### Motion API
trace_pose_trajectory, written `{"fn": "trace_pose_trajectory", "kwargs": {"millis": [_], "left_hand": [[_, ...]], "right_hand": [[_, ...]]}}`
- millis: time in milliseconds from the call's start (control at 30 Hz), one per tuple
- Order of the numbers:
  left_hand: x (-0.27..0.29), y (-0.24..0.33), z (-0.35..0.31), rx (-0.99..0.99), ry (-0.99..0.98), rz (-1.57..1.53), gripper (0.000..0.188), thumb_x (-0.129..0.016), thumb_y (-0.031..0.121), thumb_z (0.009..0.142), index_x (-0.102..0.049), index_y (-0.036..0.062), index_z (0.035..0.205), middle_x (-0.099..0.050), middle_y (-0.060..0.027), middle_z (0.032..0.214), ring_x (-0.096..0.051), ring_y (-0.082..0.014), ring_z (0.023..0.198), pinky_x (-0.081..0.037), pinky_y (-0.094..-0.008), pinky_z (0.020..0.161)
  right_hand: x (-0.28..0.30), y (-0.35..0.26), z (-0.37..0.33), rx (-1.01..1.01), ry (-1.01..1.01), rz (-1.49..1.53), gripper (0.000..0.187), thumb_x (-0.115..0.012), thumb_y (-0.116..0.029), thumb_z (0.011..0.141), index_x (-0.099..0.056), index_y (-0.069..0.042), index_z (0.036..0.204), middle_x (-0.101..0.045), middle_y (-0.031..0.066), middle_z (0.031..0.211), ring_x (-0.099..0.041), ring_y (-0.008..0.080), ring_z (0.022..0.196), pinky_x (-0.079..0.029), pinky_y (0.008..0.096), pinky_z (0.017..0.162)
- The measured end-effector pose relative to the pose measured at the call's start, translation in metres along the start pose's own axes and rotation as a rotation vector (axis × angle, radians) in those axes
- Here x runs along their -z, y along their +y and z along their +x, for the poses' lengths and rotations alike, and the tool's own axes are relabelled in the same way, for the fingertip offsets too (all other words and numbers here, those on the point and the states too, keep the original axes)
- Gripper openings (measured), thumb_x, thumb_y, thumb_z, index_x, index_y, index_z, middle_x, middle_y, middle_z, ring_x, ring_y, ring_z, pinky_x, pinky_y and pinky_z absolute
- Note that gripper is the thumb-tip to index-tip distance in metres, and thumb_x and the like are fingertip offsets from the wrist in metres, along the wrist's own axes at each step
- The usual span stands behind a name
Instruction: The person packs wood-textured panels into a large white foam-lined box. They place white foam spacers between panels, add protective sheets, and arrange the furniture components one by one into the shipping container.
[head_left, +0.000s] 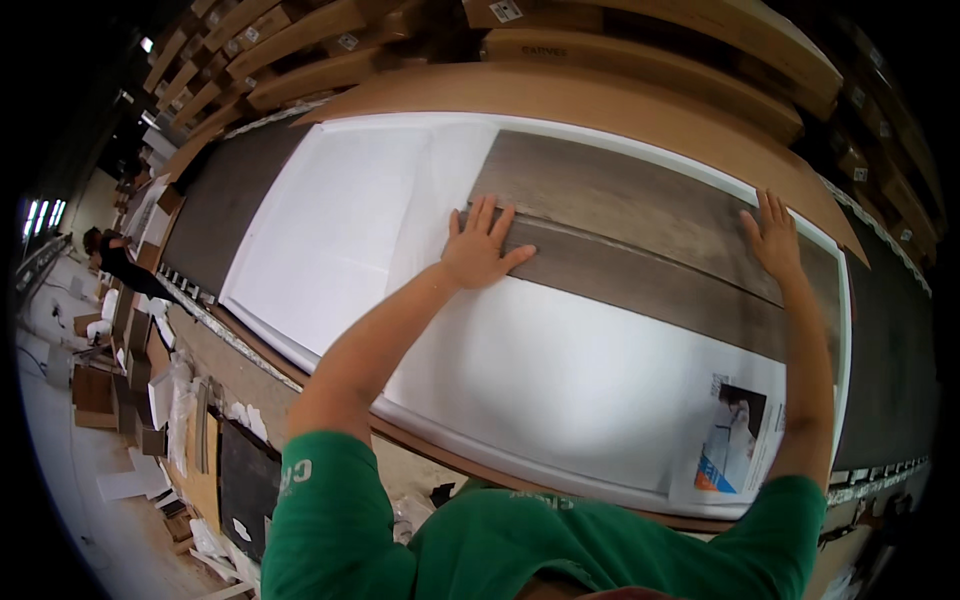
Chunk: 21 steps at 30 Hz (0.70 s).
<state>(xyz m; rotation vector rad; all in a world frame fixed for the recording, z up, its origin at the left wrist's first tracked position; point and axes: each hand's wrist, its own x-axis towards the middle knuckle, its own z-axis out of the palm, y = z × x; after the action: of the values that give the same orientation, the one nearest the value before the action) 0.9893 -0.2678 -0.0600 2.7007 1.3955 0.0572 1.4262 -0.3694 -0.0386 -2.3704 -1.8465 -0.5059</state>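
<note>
Left hand (pixel 481 250) flat, fingers spread, on near grey-brown plank (pixel 640 285), at its left end. Right hand (pixel 774 237) flat on same plank toward its right end, fingertips reaching far plank (pixel 620 190) lying touching alongside. Both planks lie on white sheet (pixel 350 220) spreading left and toward the person from the near plank. Printed leaflet (pixel 735 440) near-right of the plank. Stacked long cartons (pixel 640 50) beyond it. Another person (pixel 115 258) far left of it
</note>
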Motion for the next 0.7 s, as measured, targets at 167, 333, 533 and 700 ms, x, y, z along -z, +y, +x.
{"fn": "trace_pose_trajectory", "kwargs": {"millis": [167, 333, 533, 700], "left_hand": [[0.001, 0.003, -0.004, -0.031, 0.034, -0.011, 0.072, -0.031, 0.057, 0.077, -0.021, 0.0063, 0.126, -0.010, -0.0212, 0.131, -0.004, -0.0311, 0.123, -0.003, -0.0490, 0.096], [-0.006, 0.000, -0.008, -0.014, 0.166, -0.053, 0.072, -0.031, 0.060, 0.075, -0.028, 0.0067, 0.123, -0.019, -0.0199, 0.128, -0.012, -0.0310, 0.121, -0.005, -0.0513, 0.095], [-0.007, 0.019, 0.000, 0.016, 0.220, 0.001, 0.069, -0.030, 0.060, 0.075, -0.032, 0.0089, 0.121, -0.025, -0.0175, 0.125, -0.018, -0.0294, 0.120, -0.006, -0.0504, 0.096], [-0.012, 0.036, -0.035, -0.169, 0.140, -0.041, 0.062, -0.026, 0.056, 0.079, -0.033, 0.0102, 0.121, -0.023, -0.0158, 0.128, -0.015, -0.0285, 0.121, -0.008, -0.0424, 0.098]], "right_hand": [[-0.030, -0.032, 0.020, -0.269, -0.176, -0.022, 0.064, -0.023, -0.056, 0.079, -0.026, -0.012, 0.126, -0.016, 0.0123, 0.132, -0.014, 0.0279, 0.122, -0.014, 0.0433, 0.096], [-0.023, -0.032, 0.016, -0.319, -0.343, 0.002, 0.065, -0.022, -0.058, 0.077, -0.019, -0.017, 0.128, -0.010, 0.0111, 0.134, -0.009, 0.0301, 0.123, -0.010, 0.0442, 0.097], [-0.048, 0.011, 0.037, -0.286, -0.451, -0.026, 0.067, -0.021, -0.060, 0.076, -0.022, -0.018, 0.127, -0.015, 0.0140, 0.132, -0.015, 0.0342, 0.121, -0.015, 0.0455, 0.096], [-0.022, -0.019, 0.003, -0.148, -0.359, 0.089, 0.054, -0.030, -0.046, 0.082, -0.035, -0.008, 0.119, -0.029, 0.0223, 0.123, -0.029, 0.0387, 0.112, -0.024, 0.0435, 0.092]]}}
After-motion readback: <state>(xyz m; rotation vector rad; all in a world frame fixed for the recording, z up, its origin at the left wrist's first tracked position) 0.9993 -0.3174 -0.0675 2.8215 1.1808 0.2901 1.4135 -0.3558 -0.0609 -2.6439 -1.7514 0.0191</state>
